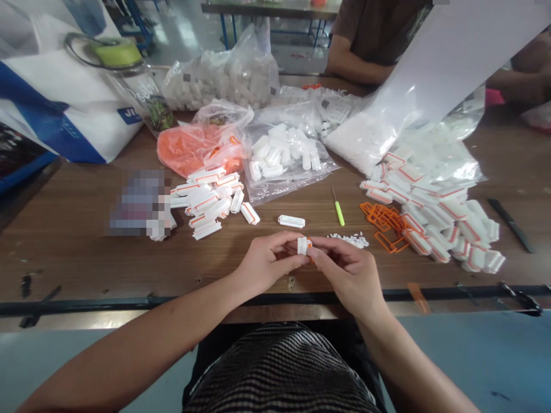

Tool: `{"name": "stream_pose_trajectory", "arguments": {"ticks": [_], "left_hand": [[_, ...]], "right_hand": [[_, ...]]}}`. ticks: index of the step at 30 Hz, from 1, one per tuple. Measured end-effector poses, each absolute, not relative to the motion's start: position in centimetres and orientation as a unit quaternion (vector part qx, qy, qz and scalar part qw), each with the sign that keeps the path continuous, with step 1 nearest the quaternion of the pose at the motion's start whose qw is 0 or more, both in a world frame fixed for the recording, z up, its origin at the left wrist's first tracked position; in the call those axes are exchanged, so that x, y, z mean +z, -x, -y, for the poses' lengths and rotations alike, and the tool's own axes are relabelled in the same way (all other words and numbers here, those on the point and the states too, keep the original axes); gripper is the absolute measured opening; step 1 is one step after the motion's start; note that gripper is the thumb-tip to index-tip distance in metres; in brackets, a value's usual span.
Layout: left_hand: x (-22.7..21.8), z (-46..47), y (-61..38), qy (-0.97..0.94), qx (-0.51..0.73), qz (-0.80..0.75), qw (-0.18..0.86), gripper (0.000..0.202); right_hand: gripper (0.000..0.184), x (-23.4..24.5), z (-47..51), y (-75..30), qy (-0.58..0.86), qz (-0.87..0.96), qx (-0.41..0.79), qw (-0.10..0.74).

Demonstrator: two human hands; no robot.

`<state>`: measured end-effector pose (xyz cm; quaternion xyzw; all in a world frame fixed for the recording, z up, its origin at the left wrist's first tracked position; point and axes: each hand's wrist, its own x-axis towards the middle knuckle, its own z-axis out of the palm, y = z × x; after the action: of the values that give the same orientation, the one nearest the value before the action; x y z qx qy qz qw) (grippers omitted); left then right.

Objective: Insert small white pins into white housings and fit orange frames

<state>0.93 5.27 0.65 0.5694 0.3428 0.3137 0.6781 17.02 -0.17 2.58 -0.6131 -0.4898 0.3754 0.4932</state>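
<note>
Both my hands meet over the near middle of the wooden table (69, 241). My left hand (267, 261) and my right hand (346, 269) pinch a small white plastic piece (303, 245) with an orange part between their fingertips. Just beyond them lie a single white piece (291, 221) and a scatter of tiny white bits (350, 238). A heap of white pieces with orange trim (209, 201) sits to the left. A larger heap of the same (434, 215) sits to the right, beside loose orange frames (385, 221).
A green-handled tool (338, 209) lies past my hands. Clear bags of white parts (284, 155) and an orange bag (193, 146) stand farther back, with a jar with a green lid (129, 80) and a blue-white bag (51, 97) at the left. Another person's arm (348, 60) rests across the table.
</note>
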Motion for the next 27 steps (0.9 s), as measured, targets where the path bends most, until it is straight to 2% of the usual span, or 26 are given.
{"name": "stream_pose_trajectory", "arguments": {"ticks": [8,15,22,27], "left_hand": [[0.41,-5.53,-0.46,-0.632,0.278,-0.327,0.646,0.038],[0.74,-5.69,-0.72,-0.591,0.279,-0.330,0.682,0.029],[1.09,-5.63,-0.70,-0.583,0.275,-0.342,0.684,0.026],[0.80,-5.88,-0.65,-0.569,0.262,-0.352,0.696,0.034]], "right_hand": [[0.016,2.26,-0.10,-17.53,0.588,0.472,0.426,0.501],[0.019,2.29,-0.12,-17.55,0.581,0.452,0.457,0.500],[0.015,2.56,-0.62,-17.54,0.577,0.480,0.445,0.489],[0.016,2.19,-0.71,-17.49,0.571,0.482,0.437,0.500]]}}
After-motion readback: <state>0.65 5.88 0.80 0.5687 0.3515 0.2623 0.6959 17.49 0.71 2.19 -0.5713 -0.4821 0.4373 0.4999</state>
